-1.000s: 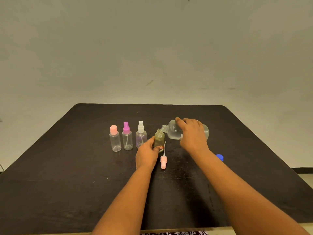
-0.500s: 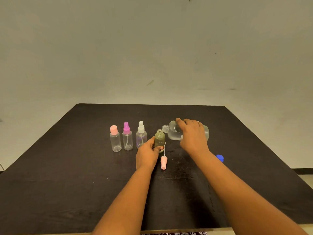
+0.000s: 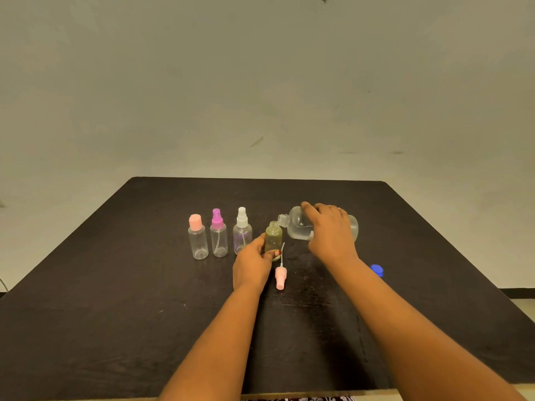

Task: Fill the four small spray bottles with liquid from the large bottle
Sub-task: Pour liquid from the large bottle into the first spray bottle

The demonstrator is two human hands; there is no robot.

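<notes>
Nearest the front edge of the tabletop [image 3: 86, 328], both forearms are reaching in toward the middle. A pink spray head [image 3: 280, 277] with its dip tube is lying loose on the surface, just beside the left hand [image 3: 252, 266]. That left grip is closing around the lower part of the open yellowish spray bottle [image 3: 273, 237], fingers and thumb wrapping it and keeping it upright. Out toward the right edge, a blue cap [image 3: 377, 270] is sitting on its own, well apart from the rest. Going further in, the right hand [image 3: 330, 234] is clasping the large clear bottle [image 3: 298, 227] from above, tipping it almost flat, its open neck hanging just over the small bottle's mouth. So the pour into this first bottle looks to be the step in hand; whether liquid is flowing is too fine to tell. Toward the left, three more small bottles are waiting capped in a row: white-topped [image 3: 242, 234], magenta-topped [image 3: 218, 235], pink-capped [image 3: 197, 238]. Next, I'd judge, calls for steady tilting, neck centred over that narrow mouth, then refitting the spray head.
</notes>
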